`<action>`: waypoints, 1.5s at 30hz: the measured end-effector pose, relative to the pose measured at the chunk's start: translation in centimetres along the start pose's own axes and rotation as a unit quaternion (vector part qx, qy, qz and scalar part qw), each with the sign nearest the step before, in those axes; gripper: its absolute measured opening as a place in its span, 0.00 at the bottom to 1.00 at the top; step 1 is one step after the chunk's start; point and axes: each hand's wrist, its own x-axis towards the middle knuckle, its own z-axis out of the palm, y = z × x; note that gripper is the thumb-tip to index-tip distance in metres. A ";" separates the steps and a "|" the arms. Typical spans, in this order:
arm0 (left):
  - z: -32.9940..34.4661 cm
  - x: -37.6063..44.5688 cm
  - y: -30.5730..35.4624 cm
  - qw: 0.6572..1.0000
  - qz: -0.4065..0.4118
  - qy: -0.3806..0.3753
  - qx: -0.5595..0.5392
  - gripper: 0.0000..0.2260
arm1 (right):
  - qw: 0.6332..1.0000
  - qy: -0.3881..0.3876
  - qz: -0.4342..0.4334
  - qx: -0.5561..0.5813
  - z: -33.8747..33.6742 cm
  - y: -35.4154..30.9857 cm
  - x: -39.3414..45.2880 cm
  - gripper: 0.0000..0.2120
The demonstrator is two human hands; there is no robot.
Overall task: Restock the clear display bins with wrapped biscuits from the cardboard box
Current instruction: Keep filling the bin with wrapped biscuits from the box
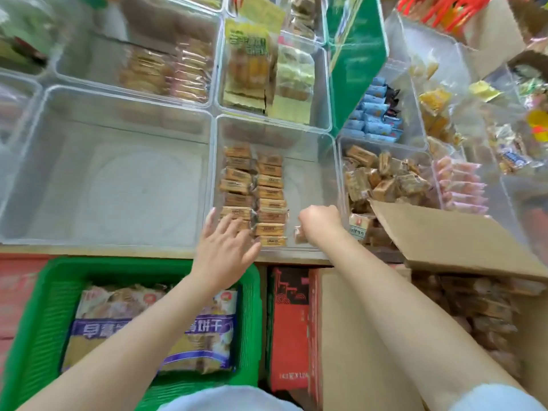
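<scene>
The middle clear bin [323,149] had two rows of wrapped biscuits [268,192] along its left side, with bare floor to their right. The cardboard box [444,232] sat just right of it. My left hand [225,247] lay flat, fingers spread on the front biscuits. My right hand [318,222] was curled round one biscuit at the bin's front wall.

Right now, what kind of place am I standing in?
Probably a snack shop's bulk display. Clear bins hold rows of wrapped biscuits, an open cardboard box of stock sits alongside, and a green basket holds bagged biscuits below.
</scene>
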 end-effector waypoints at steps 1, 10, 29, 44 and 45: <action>0.0 0.0 0.0 1.000 -0.002 -0.002 0.003 0.24 | 1.000 -0.020 -0.004 -0.020 0.3 -0.5 0.7 0.12; 0.3 0.2 -0.2 1.000 -0.003 -0.020 0.022 0.27 | 0.987 -0.128 -0.007 0.099 2.7 -0.2 4.0 0.13; -3.3 -4.4 10.6 0.986 0.015 0.042 -0.162 0.23 | 0.774 0.339 -0.044 0.533 1.0 6.1 -18.9 0.10; -0.7 -13.0 28.7 0.954 0.247 0.069 -0.157 0.20 | 0.926 0.031 0.079 0.367 22.6 11.2 -30.2 0.31; -0.8 -12.9 28.7 0.956 0.243 0.065 -0.153 0.20 | 0.921 0.024 0.083 0.380 23.1 10.9 -30.0 0.34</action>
